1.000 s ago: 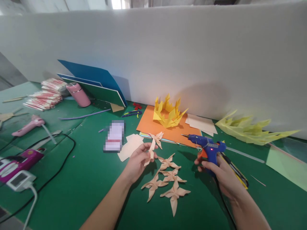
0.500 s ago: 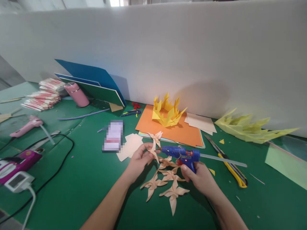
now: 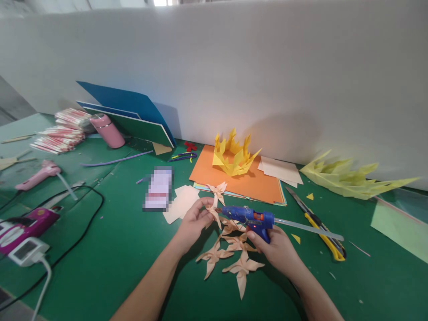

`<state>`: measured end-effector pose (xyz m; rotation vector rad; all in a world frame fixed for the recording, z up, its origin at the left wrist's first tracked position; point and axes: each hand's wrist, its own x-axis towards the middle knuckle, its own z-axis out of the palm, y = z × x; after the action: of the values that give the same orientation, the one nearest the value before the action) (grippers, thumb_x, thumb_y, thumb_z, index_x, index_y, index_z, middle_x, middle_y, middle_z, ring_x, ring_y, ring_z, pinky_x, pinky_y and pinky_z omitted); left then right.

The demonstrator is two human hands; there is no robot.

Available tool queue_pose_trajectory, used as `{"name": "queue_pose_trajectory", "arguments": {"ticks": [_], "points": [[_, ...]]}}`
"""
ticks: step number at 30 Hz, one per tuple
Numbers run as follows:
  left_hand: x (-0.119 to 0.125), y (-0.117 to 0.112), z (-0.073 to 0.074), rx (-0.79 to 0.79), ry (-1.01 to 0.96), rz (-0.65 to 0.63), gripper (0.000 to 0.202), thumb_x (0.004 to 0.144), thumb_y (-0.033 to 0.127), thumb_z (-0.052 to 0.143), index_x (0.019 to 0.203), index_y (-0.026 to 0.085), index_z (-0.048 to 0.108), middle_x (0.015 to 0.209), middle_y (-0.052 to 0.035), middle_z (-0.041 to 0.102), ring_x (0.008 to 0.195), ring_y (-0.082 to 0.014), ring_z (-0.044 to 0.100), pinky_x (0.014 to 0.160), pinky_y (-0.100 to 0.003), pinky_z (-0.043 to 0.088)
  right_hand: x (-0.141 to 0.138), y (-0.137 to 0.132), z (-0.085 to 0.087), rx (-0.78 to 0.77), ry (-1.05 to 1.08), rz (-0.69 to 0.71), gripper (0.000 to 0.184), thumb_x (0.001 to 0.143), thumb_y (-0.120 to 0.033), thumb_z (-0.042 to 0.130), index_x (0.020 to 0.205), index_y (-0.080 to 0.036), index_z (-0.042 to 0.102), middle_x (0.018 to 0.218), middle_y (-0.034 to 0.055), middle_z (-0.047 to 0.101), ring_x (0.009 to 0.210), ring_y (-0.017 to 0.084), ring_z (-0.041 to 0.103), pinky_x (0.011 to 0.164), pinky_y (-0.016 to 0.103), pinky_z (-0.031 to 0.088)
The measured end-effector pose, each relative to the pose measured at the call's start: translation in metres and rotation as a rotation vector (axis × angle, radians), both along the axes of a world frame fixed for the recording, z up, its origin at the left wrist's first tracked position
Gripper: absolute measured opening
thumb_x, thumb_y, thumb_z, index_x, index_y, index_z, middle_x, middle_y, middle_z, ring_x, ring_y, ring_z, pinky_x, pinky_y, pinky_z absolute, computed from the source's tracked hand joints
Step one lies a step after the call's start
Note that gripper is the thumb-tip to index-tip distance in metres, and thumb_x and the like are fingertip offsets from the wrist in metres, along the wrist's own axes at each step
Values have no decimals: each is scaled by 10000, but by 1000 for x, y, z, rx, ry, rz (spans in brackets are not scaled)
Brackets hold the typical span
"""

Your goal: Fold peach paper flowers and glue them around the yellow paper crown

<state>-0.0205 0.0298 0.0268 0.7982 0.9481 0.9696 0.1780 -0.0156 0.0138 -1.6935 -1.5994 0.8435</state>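
My left hand (image 3: 197,219) is closed on a peach folded-paper flower (image 3: 216,215), pinched between thumb and fingers. My right hand (image 3: 276,247) grips a blue hot glue gun (image 3: 245,216) by its handle; a small red light shows on its body. The gun's nozzle touches or nearly touches the held flower; I cannot tell which. A clear glue stick (image 3: 309,228) juts from the gun's back end. Just beyond my left fingertips is another peach paper flower (image 3: 218,192). Several more peach paper flowers (image 3: 243,267) lie between my forearms on the green table (image 3: 133,267).
A yellow paper crown (image 3: 234,162) stands on orange paper (image 3: 267,189). To the right lie a yellow box cutter (image 3: 326,238) and a pale yellow folded-paper piece (image 3: 354,180). Leftward are a blurred phone (image 3: 158,189), a pink glue gun (image 3: 40,176), a power strip (image 3: 30,229) and a black cord (image 3: 88,227).
The glue gun in my right hand has shifted slightly left and its rear has tipped down, bringing the nozzle closer over the held flower. My left hand stays almost still.
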Motion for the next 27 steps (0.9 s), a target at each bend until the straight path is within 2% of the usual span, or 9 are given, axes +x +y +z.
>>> {"name": "queue_pose_trajectory", "arguments": {"ticks": [5, 11, 21, 27], "points": [[0, 0, 2, -2, -15, -1, 345, 583, 197, 749, 885, 193, 583, 707, 25, 636, 650, -105, 562, 655, -212, 411, 2, 0, -3, 7, -12, -23, 452, 701, -596, 494, 430, -239, 431, 391, -14, 436, 401, 132, 410, 419, 254, 362], [0, -1, 5, 3, -50, -38, 324, 608, 207, 744, 886, 189, 578, 771, -6, 676, 751, -124, 600, 724, -221, 426, 2, -1, -2, 0, 18, -27, 461, 712, -600, 491, 433, -242, 410, 387, -25, 412, 394, 123, 390, 421, 246, 361], [0, -1, 3, 12, -57, -30, 297, 613, 192, 737, 872, 200, 593, 781, -14, 685, 764, -137, 615, 704, -221, 437, -2, 1, 18, -24, 27, -13, 419, 695, -590, 485, 461, -243, 454, 390, -16, 439, 385, 138, 416, 395, 254, 351], [0, -1, 5, 13, -55, -23, 296, 603, 179, 734, 867, 201, 605, 777, -17, 678, 770, -151, 627, 712, -237, 450, 0, 1, 10, 8, 32, -22, 450, 705, -615, 493, 460, -238, 488, 372, -18, 437, 378, 137, 414, 398, 254, 367]]}}
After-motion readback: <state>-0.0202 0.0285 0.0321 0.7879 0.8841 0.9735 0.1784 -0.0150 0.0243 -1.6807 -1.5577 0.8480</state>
